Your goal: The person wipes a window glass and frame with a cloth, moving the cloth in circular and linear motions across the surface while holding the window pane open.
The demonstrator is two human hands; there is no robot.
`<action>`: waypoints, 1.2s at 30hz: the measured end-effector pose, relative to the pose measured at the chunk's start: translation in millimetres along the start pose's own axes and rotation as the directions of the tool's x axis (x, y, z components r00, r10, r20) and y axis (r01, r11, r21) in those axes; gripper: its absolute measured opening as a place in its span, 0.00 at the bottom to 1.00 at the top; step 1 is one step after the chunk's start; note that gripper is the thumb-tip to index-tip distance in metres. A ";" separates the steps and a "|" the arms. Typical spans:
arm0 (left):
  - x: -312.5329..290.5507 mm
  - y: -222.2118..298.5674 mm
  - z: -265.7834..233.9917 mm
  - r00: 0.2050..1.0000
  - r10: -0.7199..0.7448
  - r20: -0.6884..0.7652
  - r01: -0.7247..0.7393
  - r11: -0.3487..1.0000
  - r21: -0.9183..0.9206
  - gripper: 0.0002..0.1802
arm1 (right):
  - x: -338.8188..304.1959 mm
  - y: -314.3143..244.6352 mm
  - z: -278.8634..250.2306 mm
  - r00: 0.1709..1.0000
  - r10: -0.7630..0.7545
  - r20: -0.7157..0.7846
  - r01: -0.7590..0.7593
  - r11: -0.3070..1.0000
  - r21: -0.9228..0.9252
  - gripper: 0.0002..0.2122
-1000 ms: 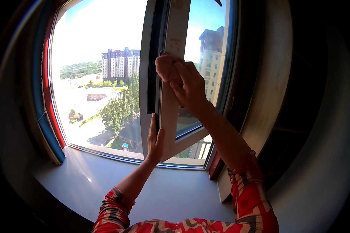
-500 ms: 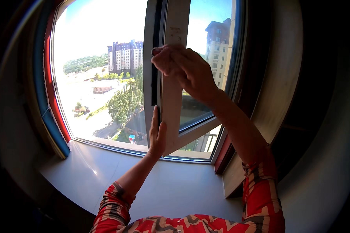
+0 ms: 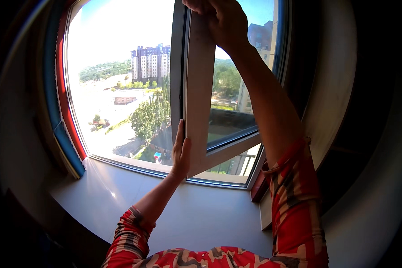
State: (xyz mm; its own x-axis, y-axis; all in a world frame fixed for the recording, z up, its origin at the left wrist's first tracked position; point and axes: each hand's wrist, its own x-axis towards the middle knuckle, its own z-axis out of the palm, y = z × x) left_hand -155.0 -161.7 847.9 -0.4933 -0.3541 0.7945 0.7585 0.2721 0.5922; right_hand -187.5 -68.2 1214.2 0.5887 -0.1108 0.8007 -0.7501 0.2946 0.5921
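While my left hand point(image 3: 181, 155) lies with fingers straightened along the lower left edge of the window sash point(image 3: 197, 94), I see the pink cloth point(image 3: 197, 6) higher up the sash, clamped in my right hand point(image 3: 230, 26).

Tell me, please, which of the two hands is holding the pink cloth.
The right hand, raised at the picture's top edge, holds the pink cloth; the left hand rests lower, against the open sash, without visible cloth.
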 end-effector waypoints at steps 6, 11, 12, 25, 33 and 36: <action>5.7 -7.1 -7.1 0.999 -0.037 -0.004 0.037 0.999 -0.013 0.42 | -86.0 -59.3 -34.6 0.939 0.051 0.340 -0.102 0.985 0.135 0.18; 16.1 -16.7 -14.2 1.000 -0.030 0.006 0.030 0.999 -0.026 0.43 | -148.1 -93.0 -54.4 0.853 0.106 0.511 -0.209 0.967 0.148 0.18; 18.3 -15.8 -14.0 0.999 -0.036 0.006 0.036 0.999 -0.018 0.43 | -156.1 -96.4 -56.6 0.843 0.127 0.522 -0.238 0.959 0.151 0.18; 24.7 -43.1 -15.6 0.998 -0.053 0.035 0.057 0.989 -0.134 0.38 | -194.6 -135.9 -69.4 0.722 0.320 0.614 -0.474 0.875 0.101 0.16; 21.0 -30.2 -24.8 0.998 -0.069 -0.003 0.068 0.995 -0.074 0.38 | -255.3 -177.5 -97.9 0.628 0.436 0.644 -0.555 0.832 -0.021 0.14; 16.7 -38.3 -25.9 0.999 0.020 -0.028 -0.019 0.999 0.032 0.40 | -284.3 -196.3 -121.5 0.570 0.496 0.655 -0.625 0.779 -0.046 0.13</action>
State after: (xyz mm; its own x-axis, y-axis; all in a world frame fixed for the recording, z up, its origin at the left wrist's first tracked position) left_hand -181.2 -201.2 835.0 -0.4658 -0.3732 0.8023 0.7536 0.3078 0.5808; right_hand -171.0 20.9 859.3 -0.2337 -0.5385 0.8096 -0.9385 0.3426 -0.0430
